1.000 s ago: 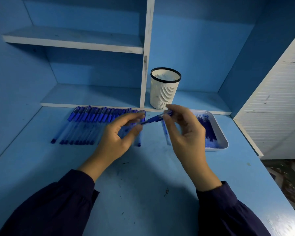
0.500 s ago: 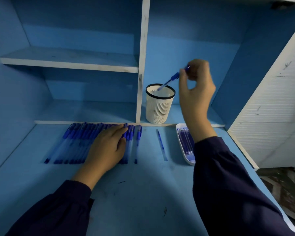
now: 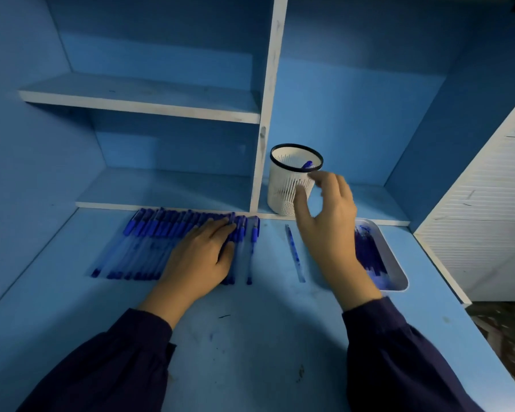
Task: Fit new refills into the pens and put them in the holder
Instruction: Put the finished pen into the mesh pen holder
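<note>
Left hand [image 3: 202, 257]: grip slack, fingers straight and together, lying flat on the right end of a row of pens [image 3: 149, 242]. The row lies along the back edge of the surface [image 3: 250, 337], toward its left side, with blue caps pointing to the rear. One more pen [image 3: 252, 251] lies just right of the fingers, parallel to the row.

Right hand [image 3: 330, 221]: grip apart and holding nothing, fingers loosely spread, raised above the surface just in front of the holder [image 3: 283, 191].

The holder, a white mesh cup with a black rim, stands on the low shelf [image 3: 167, 185] behind the back edge, just right of the white upright divider [image 3: 268, 99]. A capped pen [image 3: 307, 165] stands inside it, leaning on the right of the rim.

A single refill [image 3: 294, 254] lies bare on the surface between the two hands. A white tray [image 3: 399, 281] near the right edge holds a heap of blue refills [image 3: 369, 257].

The surface is blue, with scuffs and ink marks. The alcove walls are blue; an upper shelf [image 3: 143, 99] spans the left bay, and a white slatted panel [image 3: 488, 203] closes the right side. Both sleeves [image 3: 399, 352] are dark.
</note>
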`<state>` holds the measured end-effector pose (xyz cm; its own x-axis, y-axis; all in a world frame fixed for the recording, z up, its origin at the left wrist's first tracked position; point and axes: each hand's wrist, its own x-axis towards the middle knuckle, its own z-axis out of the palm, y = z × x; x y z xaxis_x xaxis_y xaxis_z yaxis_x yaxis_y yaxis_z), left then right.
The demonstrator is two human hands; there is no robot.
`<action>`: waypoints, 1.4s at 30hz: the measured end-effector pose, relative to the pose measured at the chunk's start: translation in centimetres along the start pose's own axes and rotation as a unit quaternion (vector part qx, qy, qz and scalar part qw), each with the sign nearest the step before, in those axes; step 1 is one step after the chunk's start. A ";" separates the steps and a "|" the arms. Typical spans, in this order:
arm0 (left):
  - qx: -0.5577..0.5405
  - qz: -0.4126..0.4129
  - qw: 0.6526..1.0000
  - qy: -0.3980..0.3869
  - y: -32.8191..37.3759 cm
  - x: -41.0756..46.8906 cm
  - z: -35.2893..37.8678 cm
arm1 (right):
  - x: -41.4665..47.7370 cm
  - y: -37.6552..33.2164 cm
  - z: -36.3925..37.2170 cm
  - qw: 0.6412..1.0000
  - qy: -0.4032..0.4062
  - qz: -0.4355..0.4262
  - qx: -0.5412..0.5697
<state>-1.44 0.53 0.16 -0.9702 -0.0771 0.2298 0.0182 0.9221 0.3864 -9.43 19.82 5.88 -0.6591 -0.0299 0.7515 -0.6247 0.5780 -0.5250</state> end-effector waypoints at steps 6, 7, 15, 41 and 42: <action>-0.003 0.015 1.000 0.022 0.1 -1.4 0.0 | -5.2 -1.1 1.2 0.965 -0.227 0.124 0.032; -0.009 0.016 1.000 0.021 0.1 -1.7 -0.1 | -5.7 -1.1 1.5 0.956 -0.257 0.138 0.033; -0.006 -0.015 1.000 0.001 -0.1 -2.0 0.4 | -7.3 -0.9 2.5 0.943 -0.326 0.058 0.025; -0.523 -0.123 0.839 0.090 5.5 -2.7 -0.4 | -8.4 -3.2 -2.7 0.806 -0.232 0.371 0.398; -0.549 -0.133 0.819 0.098 5.8 -2.7 -0.4 | -8.6 -3.4 -2.7 0.813 -0.239 0.363 0.388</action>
<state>1.41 5.98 2.10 -0.9195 -0.3792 0.1038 0.1227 -0.0260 0.9921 -0.49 20.35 2.26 -0.9434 -0.3315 -0.0133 0.0483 -0.0977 -0.9940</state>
